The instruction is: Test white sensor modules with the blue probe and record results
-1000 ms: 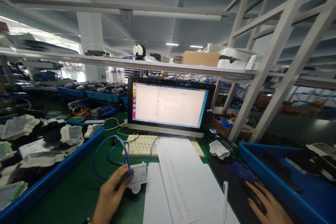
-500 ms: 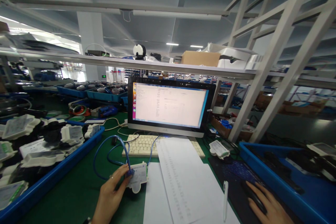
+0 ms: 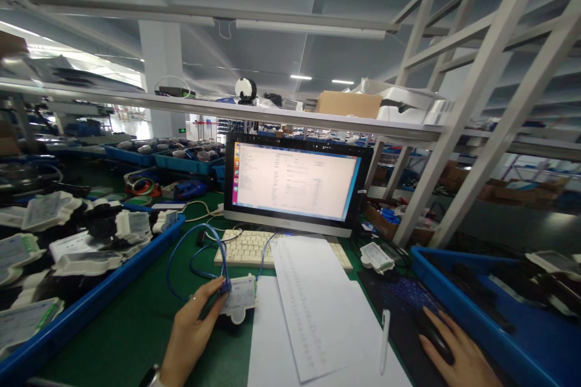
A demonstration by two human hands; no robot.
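At the left of the paper sheets, my left hand (image 3: 196, 323) is closed, with thumb and forefinger on the plug of a blue cable (image 3: 224, 285). That plug meets the face of a white electronic module (image 3: 241, 297), which has a green connector along its right edge. The cable loops back over the green mat toward the keyboard. On the right, my right hand (image 3: 463, 347) rests over a black computer mouse (image 3: 436, 341) on a dark mouse pad (image 3: 399, 302), fingers curved around it.
A lit monitor (image 3: 297, 178) stands behind a cream keyboard (image 3: 247, 248). Printed paper sheets (image 3: 313, 308) and a white pen (image 3: 385, 341) lie between my hands. A blue bin (image 3: 113, 281) of similar modules is at left, another blue bin (image 3: 472, 302) at right, and a loose module (image 3: 377, 257) behind the pad.
More text rows and a list now appear on the monitor. The camera view has shifted slightly. My left hand stays at the plug and my right hand on the mouse.
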